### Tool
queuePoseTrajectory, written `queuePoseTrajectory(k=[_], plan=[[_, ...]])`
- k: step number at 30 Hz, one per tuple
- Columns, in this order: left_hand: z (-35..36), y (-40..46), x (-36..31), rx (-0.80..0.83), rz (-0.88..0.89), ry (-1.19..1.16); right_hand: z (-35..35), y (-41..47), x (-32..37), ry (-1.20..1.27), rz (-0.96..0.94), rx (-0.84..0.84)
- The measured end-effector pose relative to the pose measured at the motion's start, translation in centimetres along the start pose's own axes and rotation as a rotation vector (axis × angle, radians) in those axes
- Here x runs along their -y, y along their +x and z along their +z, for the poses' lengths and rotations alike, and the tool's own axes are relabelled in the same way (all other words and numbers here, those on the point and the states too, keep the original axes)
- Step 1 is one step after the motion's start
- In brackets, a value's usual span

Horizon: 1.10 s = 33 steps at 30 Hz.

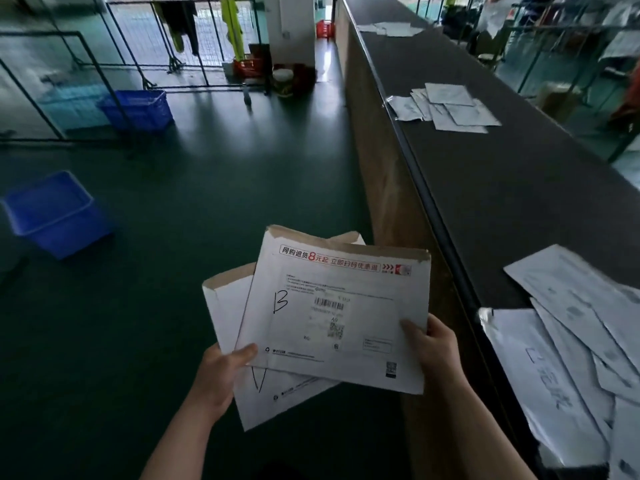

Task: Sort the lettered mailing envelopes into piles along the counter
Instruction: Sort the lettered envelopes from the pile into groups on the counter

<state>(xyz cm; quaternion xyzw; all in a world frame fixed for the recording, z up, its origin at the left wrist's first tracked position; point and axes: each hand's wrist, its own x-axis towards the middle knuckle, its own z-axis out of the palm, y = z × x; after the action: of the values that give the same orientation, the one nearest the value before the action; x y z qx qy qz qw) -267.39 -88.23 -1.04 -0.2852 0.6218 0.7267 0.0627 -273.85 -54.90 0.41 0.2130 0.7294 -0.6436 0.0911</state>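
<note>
Two hands [221, 375]; three envelope piles [450, 107] on counter [519, 202]; two blue baskets [55, 213].

Top envelope [332, 317]: white mailer, torn brown top edge, red banner, barcode label, handwritten "B" at left; held flat, tilted slightly clockwise, above the floor just left of the counter [512, 188]. Lower envelopes [273, 396] fanned beneath it, one marked with a "V"-like stroke. Near pile [568, 348]: white mailers overlapping loosely at the counter's near end. Mid pile [446, 107]: several overlapping mailers further along. Far pile [391, 28]: small, at the far end, details unreadable
</note>
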Motion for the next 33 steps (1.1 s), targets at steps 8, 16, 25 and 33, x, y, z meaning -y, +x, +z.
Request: queuePoseTrajectory(k=[8,16,25,33], plan=[[1.9,21.3,-8.4,-0.196,0.02,-0.149,9.5,20.9,11.4,-0.158,0.038,0.369],[9.3,44.4,-21.4,-0.126,-0.043,-0.114,15.3,41.4,24.4,-0.277,-0.036,0.15],[21.5,65.5,-31.5,0.005,0.021,0.065,14.3,63.5,27.4,-0.021,0.053,-0.085],[32.2,82.3,-43.5,-0.062,0.095,0.217,15.6,83.9,36.2,0.045,0.083,-0.061]])
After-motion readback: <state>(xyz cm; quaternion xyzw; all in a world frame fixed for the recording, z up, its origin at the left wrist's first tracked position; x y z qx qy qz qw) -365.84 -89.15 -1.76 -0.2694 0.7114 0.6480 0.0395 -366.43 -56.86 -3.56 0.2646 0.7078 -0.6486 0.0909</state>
